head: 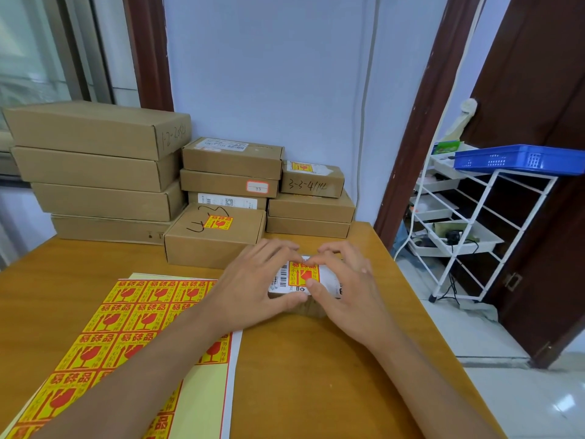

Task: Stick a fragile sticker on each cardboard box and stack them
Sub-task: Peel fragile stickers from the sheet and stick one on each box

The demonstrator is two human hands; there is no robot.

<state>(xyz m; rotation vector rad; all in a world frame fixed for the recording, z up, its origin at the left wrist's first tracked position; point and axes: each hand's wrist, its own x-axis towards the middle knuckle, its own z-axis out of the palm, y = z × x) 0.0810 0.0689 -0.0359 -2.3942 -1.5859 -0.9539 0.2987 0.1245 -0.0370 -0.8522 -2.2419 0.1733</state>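
1. Cardboard box [311, 307], small, sits at frame centre on table [300, 375], just in front of the stacks.
2. Sticker [303, 274] lies on box top over its white label; red/yellow face up.
3. Left hand [253, 280]: fingers fairly straight, tips on box top, thumb along near edge. Right hand [345, 280]: fingers bent, tips and thumb pressing sticker. Judged step: smoothing down.
4. Done: stickers visible on box [215, 236] centre-left and box [311, 179] upper centre-right.
5. Left: stack this box; other boxes show no sticker from here. Sheet [126, 327] lower left holds many.
6. Box long axis approx. left-right in frame; sticker text reads upright to viewer.
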